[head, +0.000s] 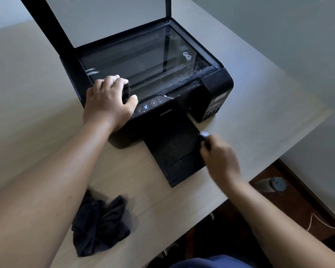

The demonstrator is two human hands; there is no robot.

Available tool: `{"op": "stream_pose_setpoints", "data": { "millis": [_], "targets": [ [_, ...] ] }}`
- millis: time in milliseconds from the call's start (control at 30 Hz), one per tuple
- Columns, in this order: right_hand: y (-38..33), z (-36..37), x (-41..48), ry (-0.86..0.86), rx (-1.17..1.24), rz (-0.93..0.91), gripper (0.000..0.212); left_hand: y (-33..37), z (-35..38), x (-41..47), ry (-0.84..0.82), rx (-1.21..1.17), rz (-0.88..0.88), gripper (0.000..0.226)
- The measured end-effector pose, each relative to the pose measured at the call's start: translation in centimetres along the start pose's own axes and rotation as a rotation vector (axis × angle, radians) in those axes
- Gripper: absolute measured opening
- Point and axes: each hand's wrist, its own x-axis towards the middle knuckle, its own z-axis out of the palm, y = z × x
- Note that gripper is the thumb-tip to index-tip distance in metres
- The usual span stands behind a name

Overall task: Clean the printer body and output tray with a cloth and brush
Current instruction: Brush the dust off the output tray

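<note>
A black Epson printer (217, 82) stands on the table with its scanner lid (112, 18) raised and dusty glass (143, 60) exposed. Its output tray (172, 149) is pulled out toward me. My left hand (109, 101) rests on the printer's front left corner, fingers curled over the edge by the control panel. My right hand (220, 161), blurred by motion, grips a small dark brush (204, 137) whose tip is at the right edge of the output tray. A crumpled black cloth (100, 223) lies on the table near me, under my left forearm.
The beige table (259, 117) ends at a corner to my right. Below that edge, on the brown floor, are a grey round-capped container (275, 184) and a thin white cable (317, 223). A grey wall rises behind.
</note>
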Motion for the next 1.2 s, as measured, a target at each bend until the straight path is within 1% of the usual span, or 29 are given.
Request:
{"op": "stream_pose_setpoints", "data": {
  "millis": [67, 100, 133, 167, 200, 233, 300, 333, 367, 400, 433, 500, 567, 600, 633, 667, 700, 733, 767, 800, 833, 900, 967, 1000, 1033, 1067, 1100, 1167, 1200],
  "targets": [
    [-2.5, 1.9, -2.5, -0.252, -0.047, -0.307, 0.024, 0.0, 0.0, 0.0, -0.002, -0.004, -0.002, 0.050],
    [-3.9, 2.4, -3.7, -0.382, 0.011, -0.384, 0.021, 0.1, 0.0, -0.1, -0.002, -0.007, -0.003, 0.049],
    [-4.8, 2.7, -4.5, -0.470, 0.078, -0.399, 0.020, 0.1, 0.1, -0.1, -0.001, -0.009, -0.002, 0.049],
    [-5.1, 2.6, -4.4, -0.505, 0.163, -0.329, 0.020, 0.1, 0.1, -0.1, 0.002, -0.008, -0.002, 0.049],
    [-5.0, 2.6, -3.6, -0.470, 0.260, -0.198, 0.019, 0.1, 0.0, -0.1, 0.003, -0.008, -0.002, 0.049],
    [-4.3, 2.3, -2.4, -0.379, 0.330, -0.058, 0.015, 0.1, 0.0, -0.1, 0.004, -0.008, -0.004, 0.050],
    [-2.2, 1.0, 0.7, -0.128, 0.366, 0.182, 0.010, 0.0, 0.0, -0.2, 0.003, -0.003, -0.004, 0.050],
    [-1.1, 0.2, 1.9, -0.031, 0.324, 0.242, 0.010, 0.0, 0.0, -0.1, 0.000, -0.002, -0.002, 0.050],
    [-0.3, -0.1, 2.7, 0.025, 0.264, 0.235, 0.010, 0.0, 0.0, -0.1, -0.002, -0.003, -0.003, 0.050],
    [-0.1, 0.0, 3.1, 0.032, 0.174, 0.173, 0.013, 0.0, 0.0, -0.1, -0.003, -0.003, -0.004, 0.051],
    [-0.5, 0.5, 3.0, -0.018, 0.053, 0.062, 0.020, 0.0, 0.0, 0.0, -0.005, -0.001, -0.003, 0.051],
    [-2.5, 2.5, 1.4, -0.187, -0.105, -0.250, 0.031, 0.0, 0.0, 0.0, -0.006, 0.003, -0.005, 0.051],
    [-5.2, 3.7, -0.5, -0.402, 0.000, -0.502, 0.019, 0.0, 0.0, 0.0, -0.004, -0.003, -0.003, 0.050],
    [-5.9, 3.6, -0.4, -0.513, 0.111, -0.497, 0.015, 0.0, 0.1, 0.0, -0.004, -0.004, -0.004, 0.050],
    [-6.0, 3.4, 0.5, -0.578, 0.238, -0.366, 0.014, 0.0, 0.1, 0.0, -0.003, -0.003, -0.005, 0.051],
    [-5.5, 3.3, 1.8, -0.560, 0.352, -0.179, 0.011, 0.0, 0.1, -0.1, -0.003, -0.001, -0.005, 0.051],
    [-4.6, 2.9, 3.5, -0.469, 0.445, 0.030, 0.008, -0.1, 0.1, -0.2, -0.002, 0.001, -0.005, 0.053],
    [-3.4, 2.6, 5.3, -0.320, 0.500, 0.218, 0.008, -0.1, 0.1, -0.2, 0.000, 0.004, -0.006, 0.054],
    [-2.3, 2.2, 6.9, -0.176, 0.494, 0.349, 0.007, -0.1, 0.1, -0.1, 0.004, 0.007, -0.011, 0.055],
    [-1.5, 2.0, 7.7, -0.081, 0.440, 0.385, 0.010, 0.0, 0.0, -0.1, 0.005, 0.009, -0.014, 0.055],
    [-1.2, 2.2, 7.8, -0.053, 0.362, 0.332, 0.017, 0.0, 0.0, -0.1, 0.004, 0.012, -0.012, 0.055],
    [-2.1, 3.4, 6.9, -0.185, 0.215, -0.003, 0.032, 0.1, 0.0, 0.1, -0.003, 0.017, -0.019, 0.054],
    [-4.1, 4.8, 4.9, -0.454, 0.159, -0.357, 0.036, 0.2, 0.0, 0.1, -0.002, 0.017, -0.026, 0.054],
    [-4.9, 5.2, 4.2, -0.617, 0.209, -0.443, 0.034, 0.1, 0.0, 0.0, -0.003, 0.020, -0.028, 0.054],
    [-5.3, 5.3, 4.0, -0.744, 0.298, -0.452, 0.032, 0.1, 0.0, -0.1, -0.005, 0.026, -0.031, 0.054],
    [-5.3, 5.1, 4.6, -0.807, 0.416, -0.373, 0.028, 0.1, 0.0, 0.0, -0.008, 0.032, -0.033, 0.055],
    [-4.8, 5.0, 5.8, -0.788, 0.514, -0.245, 0.024, 0.1, 0.0, 0.0, -0.011, 0.041, -0.034, 0.055],
    [-3.1, 4.4, 8.6, -0.606, 0.621, 0.077, 0.019, 0.2, 0.0, 0.1, -0.019, 0.062, -0.032, 0.054],
    [-2.1, 3.9, 9.7, -0.492, 0.606, 0.171, 0.019, 0.2, 0.0, 0.1, -0.021, 0.067, -0.031, 0.053]
  ]
}}
